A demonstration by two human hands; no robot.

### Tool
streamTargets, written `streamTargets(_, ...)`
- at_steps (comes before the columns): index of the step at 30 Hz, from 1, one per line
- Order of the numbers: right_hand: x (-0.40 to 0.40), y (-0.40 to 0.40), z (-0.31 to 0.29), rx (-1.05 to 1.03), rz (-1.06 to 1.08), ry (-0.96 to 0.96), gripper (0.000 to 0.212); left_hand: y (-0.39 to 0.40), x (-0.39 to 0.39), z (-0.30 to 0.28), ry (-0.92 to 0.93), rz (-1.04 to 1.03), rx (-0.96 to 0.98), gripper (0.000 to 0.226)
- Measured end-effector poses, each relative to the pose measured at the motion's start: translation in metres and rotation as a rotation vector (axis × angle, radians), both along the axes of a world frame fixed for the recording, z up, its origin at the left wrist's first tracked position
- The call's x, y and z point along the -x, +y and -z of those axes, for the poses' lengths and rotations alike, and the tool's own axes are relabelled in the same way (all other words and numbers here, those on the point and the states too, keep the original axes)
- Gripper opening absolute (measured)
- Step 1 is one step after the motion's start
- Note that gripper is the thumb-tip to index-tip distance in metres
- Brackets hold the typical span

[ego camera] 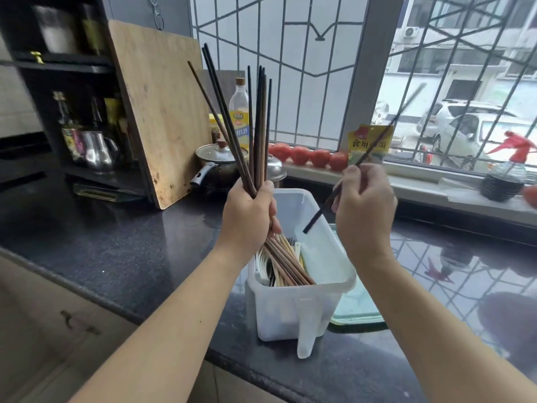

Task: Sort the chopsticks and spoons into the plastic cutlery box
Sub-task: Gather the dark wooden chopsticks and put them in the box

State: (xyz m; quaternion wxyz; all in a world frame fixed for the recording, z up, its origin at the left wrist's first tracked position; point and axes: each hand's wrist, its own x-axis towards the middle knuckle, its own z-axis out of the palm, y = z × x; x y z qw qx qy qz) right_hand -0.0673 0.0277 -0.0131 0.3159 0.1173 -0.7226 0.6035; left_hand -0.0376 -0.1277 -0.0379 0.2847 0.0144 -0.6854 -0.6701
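My left hand (247, 216) grips a bundle of dark and brown chopsticks (255, 126) that fan upward above the white plastic cutlery box (328, 274). Their lower ends reach into the box, where more brown and pale chopsticks (286, 266) and white spoons (263, 267) lie on the left side. The box's right side holds nothing that I can see. My right hand (364, 207) pinches a single black chopstick (386, 129), held slanted over the box with its thick end pointing down toward the box's middle.
The box stands on a dark stone counter (130, 242) beside a pale green tray (357, 312). Behind are a wooden cutting board (162, 112), a lidded pot (218, 164), an oil bottle (239, 112), tomatoes (308, 155) on the windowsill and a spray bottle (505, 175).
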Motion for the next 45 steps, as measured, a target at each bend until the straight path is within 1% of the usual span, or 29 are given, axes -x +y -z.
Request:
streamTargets(2,0.002,-0.006,0.004,-0.445,0.002,-0.078,0.024,0.002,0.0,0.001,0.013,-0.01,-0.002,0.017)
streamTargets(4,0.003,-0.017,0.011,-0.857,-0.058,-0.214,0.027,0.003,-0.001,0.0,0.013,-0.006,-0.018,0.017)
streamTargets(6,0.0,-0.03,0.018,-1.168,-0.104,-0.306,0.028,0.002,-0.001,-0.001,0.01,-0.007,-0.055,0.018)
streamTargets(7,-0.001,-0.034,0.022,-1.257,-0.124,-0.324,0.029,0.001,-0.001,-0.002,0.008,-0.004,-0.076,0.019)
streamTargets(9,-0.003,-0.038,0.027,-1.356,-0.147,-0.343,0.032,0.001,-0.002,-0.003,-0.002,0.0,-0.099,0.019)
streamTargets(13,-0.003,-0.038,0.029,-1.435,-0.159,-0.375,0.036,0.001,-0.001,-0.001,-0.006,-0.001,-0.078,0.015)
streamTargets(15,-0.003,-0.039,0.028,-1.369,-0.162,-0.39,0.033,0.001,0.001,0.001,-0.008,0.002,-0.062,0.015)
streamTargets(16,-0.002,-0.038,0.027,-1.267,-0.137,-0.343,0.026,0.001,0.001,0.001,-0.012,0.007,-0.063,0.015)
streamTargets(17,0.0,-0.036,0.026,-1.112,-0.098,-0.268,0.019,0.001,0.001,0.0,-0.016,0.015,-0.064,0.014)
streamTargets(18,0.001,-0.033,0.023,-0.903,-0.074,-0.208,0.018,0.001,0.0,0.0,-0.019,0.025,-0.054,0.014)
streamTargets(19,0.002,-0.029,0.019,-0.668,-0.101,-0.204,0.021,0.0,-0.001,0.0,-0.022,0.036,-0.031,0.014)
streamTargets(20,0.002,-0.026,0.015,-0.451,-0.172,-0.249,0.022,0.0,-0.002,-0.001,-0.022,0.047,0.002,0.014)
streamTargets(21,0.0,-0.023,0.011,-0.299,-0.249,-0.309,0.022,0.0,-0.003,-0.001,-0.02,0.06,0.042,0.013)
streamTargets(22,-0.001,-0.02,0.009,-0.214,-0.312,-0.339,0.022,0.0,-0.004,-0.001,-0.019,0.074,0.085,0.012)
streamTargets(24,-0.002,-0.019,0.006,-0.146,-0.405,-0.316,0.023,0.001,-0.005,-0.002,-0.019,0.11,0.167,0.01)
streamTargets(26,-0.001,-0.019,0.007,-0.135,-0.475,-0.267,0.023,0.002,-0.006,-0.002,-0.01,0.166,0.231,0.01)
streamTargets(29,0.002,-0.019,0.011,-0.157,-0.446,-0.221,0.018,0.004,-0.008,-0.004,-0.005,0.224,0.255,0.012)
streamTargets(32,0.001,-0.017,0.01,-0.138,-0.403,-0.215,0.018,0.006,-0.009,-0.004,-0.004,0.214,0.229,0.013)
streamTargets(33,-0.002,-0.016,0.009,-0.073,-0.389,-0.201,0.019,0.006,-0.009,-0.004,-0.009,0.191,0.226,0.012)
streamTargets(34,-0.004,-0.014,0.006,0.039,-0.363,-0.179,0.02,0.005,-0.008,-0.003,-0.021,0.155,0.218,0.012)
streamTargets(36,-0.011,-0.007,-0.002,0.263,-0.2,-0.068,0.02,0.002,-0.005,-0.002,-0.041,0.074,0.194,0.014)
streamTargets(37,-0.011,-0.003,-0.005,0.296,-0.096,0.004,0.02,0.002,-0.004,-0.001,-0.04,0.045,0.189,0.016)
streamTargets(38,-0.01,0.002,-0.009,0.265,-0.017,0.059,0.019,0.001,-0.002,0.001,-0.034,0.028,0.191,0.018)
streamTargets(39,-0.005,0.007,-0.012,0.15,0.023,0.083,0.018,0.002,-0.002,0.001,-0.024,0.021,0.186,0.02)
streamTargets(40,0.0,0.009,-0.015,-0.046,0.023,0.06,0.019,0.002,-0.001,0.002,-0.012,0.021,0.168,0.022)
streamTargets(41,0.004,0.009,-0.017,-0.291,-0.011,-0.015,0.019,0.002,-0.002,0.002,0.001,0.024,0.136,0.024)
streamTargets(43,0.006,0.002,-0.013,-0.809,-0.098,-0.229,0.023,0.003,-0.004,0.001,0.027,0.028,0.074,0.029)
streamTargets(44,0.006,-0.003,-0.007,-1.013,-0.104,-0.279,0.026,0.003,-0.005,0.0,0.038,0.029,0.049,0.03)
streamTargets(45,0.004,-0.008,-0.001,-1.148,-0.09,-0.277,0.028,0.003,-0.006,0.0,0.044,0.028,0.025,0.031)
